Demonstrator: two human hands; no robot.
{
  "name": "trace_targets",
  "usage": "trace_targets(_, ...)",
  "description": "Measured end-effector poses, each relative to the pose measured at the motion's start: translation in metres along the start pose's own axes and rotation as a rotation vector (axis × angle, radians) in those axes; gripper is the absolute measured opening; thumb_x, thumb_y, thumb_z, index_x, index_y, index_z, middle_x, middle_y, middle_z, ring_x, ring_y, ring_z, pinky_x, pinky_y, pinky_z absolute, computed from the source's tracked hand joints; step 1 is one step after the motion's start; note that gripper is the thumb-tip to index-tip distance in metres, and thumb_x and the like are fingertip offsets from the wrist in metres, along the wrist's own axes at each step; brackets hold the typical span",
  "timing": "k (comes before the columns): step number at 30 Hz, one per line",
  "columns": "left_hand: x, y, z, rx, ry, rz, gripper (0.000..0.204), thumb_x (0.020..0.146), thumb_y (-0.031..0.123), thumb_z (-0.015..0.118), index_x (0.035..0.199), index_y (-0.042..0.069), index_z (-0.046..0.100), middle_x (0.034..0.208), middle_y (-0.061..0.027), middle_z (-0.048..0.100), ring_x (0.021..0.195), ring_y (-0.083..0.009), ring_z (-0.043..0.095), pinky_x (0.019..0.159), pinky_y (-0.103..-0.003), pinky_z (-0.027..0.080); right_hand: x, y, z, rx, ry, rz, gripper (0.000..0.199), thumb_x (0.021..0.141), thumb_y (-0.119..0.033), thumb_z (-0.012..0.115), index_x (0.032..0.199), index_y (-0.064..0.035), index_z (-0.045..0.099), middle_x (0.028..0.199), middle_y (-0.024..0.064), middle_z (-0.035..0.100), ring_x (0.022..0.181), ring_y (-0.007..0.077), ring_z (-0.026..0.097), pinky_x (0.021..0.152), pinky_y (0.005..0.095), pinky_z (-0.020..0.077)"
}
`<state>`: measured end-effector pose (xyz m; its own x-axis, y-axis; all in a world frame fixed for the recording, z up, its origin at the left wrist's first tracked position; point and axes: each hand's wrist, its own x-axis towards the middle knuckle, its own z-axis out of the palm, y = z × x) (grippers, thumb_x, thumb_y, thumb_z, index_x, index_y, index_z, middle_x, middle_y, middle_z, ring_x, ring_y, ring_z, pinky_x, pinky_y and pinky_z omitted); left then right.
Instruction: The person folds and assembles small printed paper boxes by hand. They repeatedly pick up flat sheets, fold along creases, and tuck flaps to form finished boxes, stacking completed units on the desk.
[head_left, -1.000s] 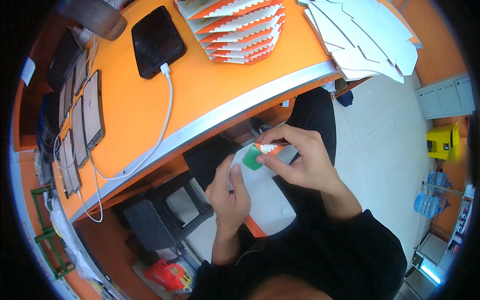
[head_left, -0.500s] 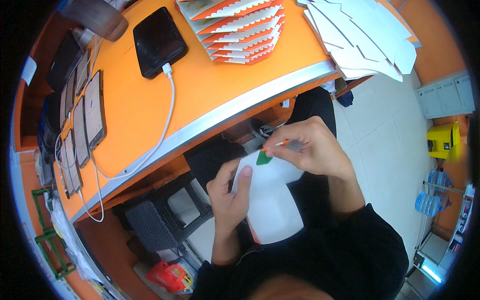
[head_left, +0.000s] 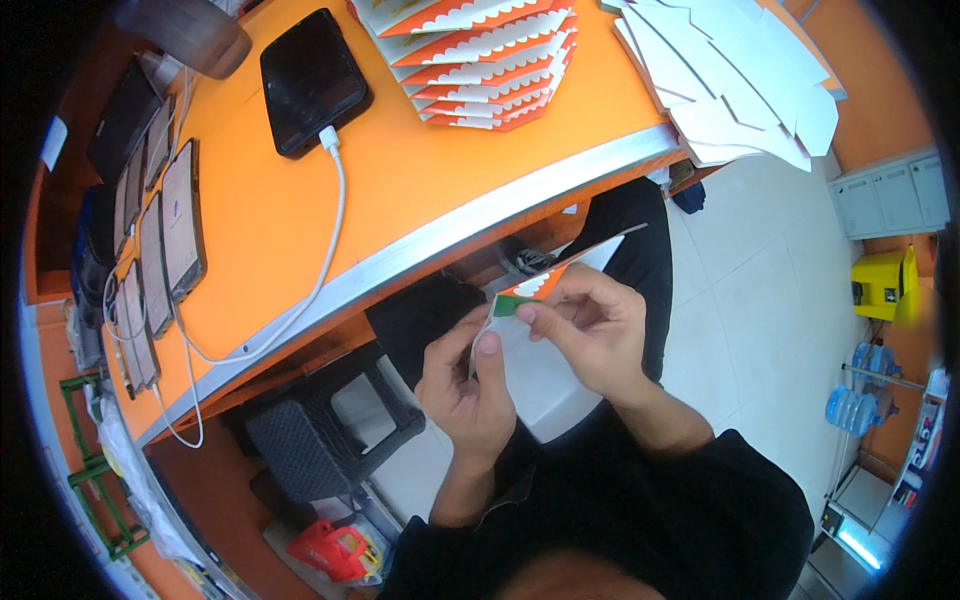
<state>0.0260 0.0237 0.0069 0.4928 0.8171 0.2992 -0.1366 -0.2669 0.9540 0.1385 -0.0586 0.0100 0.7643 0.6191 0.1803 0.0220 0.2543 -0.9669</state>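
Observation:
Over my lap, I hold a folding paper carton (head_left: 553, 385), white on the faces turned to me. Along its upper edge shows an orange part with a white scalloped border, and beside that a small green tab (head_left: 506, 305). My left hand (head_left: 465, 385) pinches the carton's left edge, thumb on the white face. My right hand (head_left: 597, 335) grips the folded upper edge, its thumb by the green tab. The fingers behind the card are partly hidden. Similar orange-and-white cartons (head_left: 485, 75) stand in an overlapping row on the orange table (head_left: 400, 180).
White flat card pieces (head_left: 735, 80) lie piled at the table's right end. A black phone-like device (head_left: 315, 85) with a white cable (head_left: 335, 235) lies left of the cartons. Several phones (head_left: 180, 225) rest at the far left. A dark woven stool (head_left: 315, 450) stands under the table.
My right hand has moved down and right, folding the carton's upper part over so its orange scalloped side shows. The thin orange-and-white piece at its fingertips is no longer seen separately.

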Motion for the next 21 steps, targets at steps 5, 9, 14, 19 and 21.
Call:
trace_targets(5, 0.006, -0.006, -0.002, 0.203, -0.063, 0.136, 0.014, 0.1, 0.003, 0.064, 0.109, -0.007, 0.063, 0.114, -0.0225, 0.069, 0.102, -0.0199, 0.069, 0.09, -0.033, 0.056, -0.004, -0.007, -0.001, 0.001, -0.104, 0.028, 0.016, 0.088, 0.006, 0.074, 0.104, 0.0087, 0.072, 0.097, 0.0157, 0.073, 0.084, 0.0162, 0.074, 0.073, 0.0272, 0.0615)
trace_targets(9, 0.01, -0.002, -0.006, 0.258, -0.126, 0.154, 0.011, 0.097, 0.001, 0.065, 0.105, -0.007, 0.065, 0.116, -0.0236, 0.068, 0.101, -0.0204, 0.07, 0.086, -0.031, 0.057, -0.008, -0.003, -0.004, 0.095, -0.132, 0.1, 0.015, 0.089, 0.005, 0.073, 0.104, 0.0076, 0.073, 0.099, 0.0165, 0.074, 0.086, 0.0168, 0.074, 0.076, 0.0273, 0.0619)
trace_targets(14, 0.012, 0.004, -0.009, 0.258, -0.176, 0.168, 0.01, 0.094, 0.0, 0.068, 0.102, -0.006, 0.067, 0.117, -0.0231, 0.067, 0.101, -0.0204, 0.069, 0.086, -0.031, 0.056, -0.002, -0.002, -0.013, 0.032, -0.183, 0.044, 0.015, 0.085, 0.004, 0.078, 0.099, 0.0062, 0.075, 0.094, 0.0151, 0.077, 0.083, 0.0157, 0.074, 0.071, 0.0258, 0.0585)
trace_targets(19, 0.016, 0.011, -0.009, 0.263, -0.171, 0.159, 0.011, 0.088, 0.001, 0.073, 0.098, -0.004, 0.072, 0.115, -0.0224, 0.07, 0.102, -0.0275, 0.072, 0.085, -0.035, 0.057, 0.002, -0.002, -0.017, -0.053, -0.201, 0.018, 0.015, 0.082, 0.0, 0.081, 0.097, 0.0031, 0.078, 0.095, 0.0128, 0.078, 0.086, 0.0148, 0.073, 0.076, 0.0277, 0.0567)
trace_targets(21, 0.014, 0.009, -0.009, 0.259, -0.157, 0.133, 0.011, 0.088, 0.001, 0.074, 0.097, -0.004, 0.072, 0.115, -0.0224, 0.07, 0.102, -0.0273, 0.072, 0.085, -0.035, 0.057, 0.002, -0.001, -0.017, -0.056, -0.204, 0.035, 0.016, 0.081, -0.001, 0.082, 0.097, 0.0025, 0.079, 0.096, 0.0129, 0.078, 0.087, 0.0149, 0.073, 0.076, 0.028, 0.0555)
